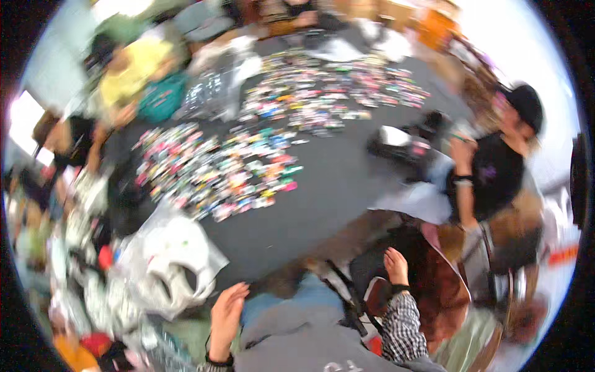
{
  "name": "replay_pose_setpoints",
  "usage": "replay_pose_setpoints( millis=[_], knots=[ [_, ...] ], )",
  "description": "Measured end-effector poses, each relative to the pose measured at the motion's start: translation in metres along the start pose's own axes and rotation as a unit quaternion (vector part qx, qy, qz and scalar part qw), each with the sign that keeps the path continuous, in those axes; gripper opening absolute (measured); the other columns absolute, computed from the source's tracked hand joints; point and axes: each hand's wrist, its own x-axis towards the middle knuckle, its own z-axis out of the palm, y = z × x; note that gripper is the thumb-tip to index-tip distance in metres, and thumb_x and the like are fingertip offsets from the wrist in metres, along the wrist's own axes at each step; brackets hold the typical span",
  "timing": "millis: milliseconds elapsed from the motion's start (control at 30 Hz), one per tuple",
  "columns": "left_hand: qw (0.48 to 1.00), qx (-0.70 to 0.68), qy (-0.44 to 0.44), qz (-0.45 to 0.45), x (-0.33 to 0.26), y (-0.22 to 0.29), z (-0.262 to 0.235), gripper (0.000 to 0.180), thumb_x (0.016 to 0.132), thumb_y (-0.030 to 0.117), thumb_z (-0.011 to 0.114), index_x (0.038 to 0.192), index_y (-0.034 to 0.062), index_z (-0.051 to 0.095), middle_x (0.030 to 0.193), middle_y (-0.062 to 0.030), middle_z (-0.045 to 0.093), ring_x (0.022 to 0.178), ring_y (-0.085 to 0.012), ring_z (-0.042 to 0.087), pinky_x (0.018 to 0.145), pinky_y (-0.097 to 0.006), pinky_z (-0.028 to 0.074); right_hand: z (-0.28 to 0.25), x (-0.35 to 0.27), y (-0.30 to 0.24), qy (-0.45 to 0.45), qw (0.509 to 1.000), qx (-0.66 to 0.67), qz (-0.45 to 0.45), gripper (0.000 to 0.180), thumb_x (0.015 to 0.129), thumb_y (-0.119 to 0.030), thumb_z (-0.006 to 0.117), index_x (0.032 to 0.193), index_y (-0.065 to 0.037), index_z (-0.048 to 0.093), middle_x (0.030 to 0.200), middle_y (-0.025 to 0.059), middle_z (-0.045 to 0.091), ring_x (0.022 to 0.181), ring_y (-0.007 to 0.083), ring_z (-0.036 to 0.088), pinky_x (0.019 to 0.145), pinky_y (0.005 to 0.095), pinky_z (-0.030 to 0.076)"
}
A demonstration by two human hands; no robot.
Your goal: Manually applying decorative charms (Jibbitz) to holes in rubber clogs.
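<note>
My left hand [227,315] hangs low beside my lap, its fingers stretched and holding nothing that I can see. Nearest to it is a clear plastic bag [214,251] with white, rounded items [176,263] in it, at the table's near left corner. My right hand [396,266] is raised over a dark bag or cloth with a brown-red side [443,291], fingers apart and free of any object. On the dark grey table [322,186] in front of me lie many small, colourful flat pieces [217,173], too blurred to name.
Another spread of small pieces [310,93] covers the far side. Clear plastic packs [211,93] lie at the back left. Black and white items [400,139] sit at the right edge, by a seated person in a black cap [496,173]. Other people sit at the left, one in yellow [133,71].
</note>
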Motion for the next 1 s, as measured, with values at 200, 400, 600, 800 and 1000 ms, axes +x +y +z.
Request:
replay_pose_setpoints(
  millis=[200,400,600,800,1000],
  knots=[
    [0.996,-0.038,0.073,0.015,-0.026,-0.006,-0.068,0.031,0.092,0.001,0.050,0.122,-0.0008,0.053,0.115,-0.0114,0.061,0.107,-0.0180,0.058,0.091,-0.028,0.044,0.199,-0.069,0.005,-0.070,0.982,-0.172,0.046,0.027,0.094,-0.018,0.056,0.115,-0.001,0.058,0.102,0.0052,0.062,0.088,0.0118,0.059,0.075,0.0232,0.049],
    [0.984,-0.064,0.163,0.038,-0.039,-0.028,-0.150,0.029,0.092,0.001,0.048,0.121,-0.0008,0.054,0.113,-0.0096,0.062,0.106,-0.0139,0.057,0.090,-0.025,0.043,0.382,-0.129,0.008,-0.292,0.863,-0.389,-0.135,0.026,0.094,-0.014,0.054,0.116,-0.001,0.058,0.102,0.0034,0.062,0.091,0.0105,0.058,0.079,0.0226,0.046],
    [0.986,-0.034,0.158,0.050,-0.033,-0.040,-0.210,0.032,0.092,0.004,0.049,0.123,-0.0009,0.052,0.119,-0.0097,0.058,0.110,-0.0162,0.054,0.095,-0.028,0.040,0.482,-0.193,0.053,-0.410,0.782,-0.446,-0.146,0.025,0.093,-0.005,0.052,0.116,0.003,0.056,0.104,0.0075,0.063,0.096,0.0130,0.060,0.084,0.0249,0.047],
    [0.982,0.031,0.167,0.089,-0.014,-0.060,-0.220,0.041,0.091,0.007,0.052,0.131,0.0001,0.046,0.130,-0.0128,0.050,0.118,-0.0216,0.048,0.100,-0.031,0.037,0.485,-0.184,0.114,-0.415,0.750,-0.494,-0.149,0.022,0.090,-0.004,0.055,0.111,0.002,0.060,0.096,0.0089,0.066,0.089,0.0132,0.063,0.076,0.0253,0.050],
    [0.970,0.090,0.218,0.065,0.018,-0.087,-0.209,0.050,0.088,0.013,0.058,0.131,-0.0061,0.042,0.130,-0.0218,0.047,0.123,-0.0306,0.044,0.102,-0.034,0.035,0.495,-0.169,0.135,-0.446,0.702,-0.510,-0.219,0.029,0.084,-0.006,0.062,0.113,0.000,0.058,0.103,0.0150,0.060,0.083,0.0225,0.064,0.068,0.0306,0.050]
  ],
)
